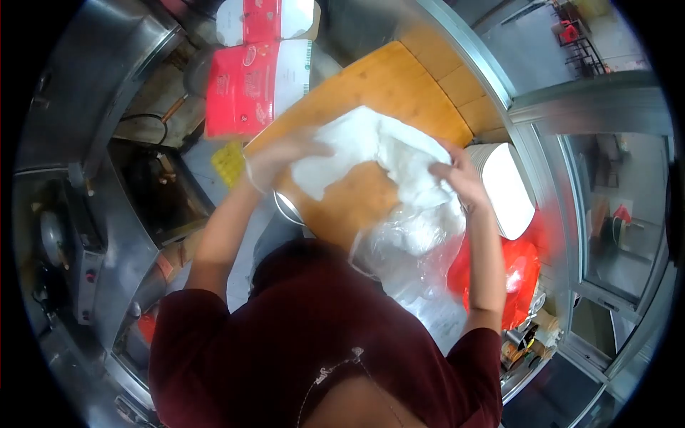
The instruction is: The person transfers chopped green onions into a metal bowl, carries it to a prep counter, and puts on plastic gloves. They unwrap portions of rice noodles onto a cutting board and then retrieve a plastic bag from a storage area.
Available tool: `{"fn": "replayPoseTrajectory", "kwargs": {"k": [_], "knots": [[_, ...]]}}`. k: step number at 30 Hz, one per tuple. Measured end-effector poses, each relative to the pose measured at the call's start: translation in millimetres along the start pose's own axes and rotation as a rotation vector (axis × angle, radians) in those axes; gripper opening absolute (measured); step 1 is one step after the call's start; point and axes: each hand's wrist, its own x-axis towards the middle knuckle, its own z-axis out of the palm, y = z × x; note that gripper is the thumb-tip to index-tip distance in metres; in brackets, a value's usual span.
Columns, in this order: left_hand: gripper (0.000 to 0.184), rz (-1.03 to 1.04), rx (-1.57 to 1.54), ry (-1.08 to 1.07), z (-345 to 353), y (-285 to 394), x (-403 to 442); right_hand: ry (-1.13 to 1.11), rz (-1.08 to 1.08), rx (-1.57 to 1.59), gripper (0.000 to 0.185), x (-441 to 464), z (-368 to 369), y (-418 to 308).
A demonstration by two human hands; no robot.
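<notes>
While both bare hands are out over the orange-brown wooden worktop point(385, 78), the step in hand looks to be the opening out or straightening of a soft, crumpled white sheet point(349, 135), cloth or thin film I cannot tell; it lies in an arch across the middle of the worktop, with bare wood showing inside its curve; the left hand point(289, 155), at the worktop's left side, is blurred by the sheet's left end, so I cannot tell whether its fingers grip or merely brush it; the right hand point(465, 175), near the worktop's right corner, appears to pinch the sheet's margin between thumb and fingers; a crinkled, transparent plastic bag point(414, 239) droops past the worktop's near right edge, and whether it is joined to the sheet or only touching cannot be made out; in my judgement the next move calls for a sure hold on both ends and an even, gentle pull, with the loose plastic kept from catching; a stack of white, oblong, shallow trays point(508, 192) and a bright red plastic bag point(521, 274) crowd the worktop's right side; a red-and-white cardboard box point(242, 89) sits beyond the worktop's left edge.
</notes>
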Motion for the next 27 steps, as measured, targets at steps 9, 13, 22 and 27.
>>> {"fn": "replayPoseTrajectory", "kwargs": {"k": [9, 13, 22, 27], "knots": [[0.048, -0.147, -0.046, 0.068, -67.3, -51.3, -20.9, -0.636, 0.202, -0.360, 0.064, 179.1, -49.9, -64.8], [0.044, -0.123, 0.035, 0.273, -71.4, -68.1, -12.9, -0.151, 0.206, -0.398, 0.076, 219.1, -35.2, -50.2], [0.043, -0.121, 0.295, 0.400, -50.9, -62.5, -19.3, 0.065, 0.224, -0.199, 0.067, 212.6, -16.2, 15.0], [0.042, -0.145, -0.026, 0.294, -58.8, -65.7, -13.1, 0.037, 0.165, -0.044, 0.061, 213.7, 1.4, 7.9]]}}
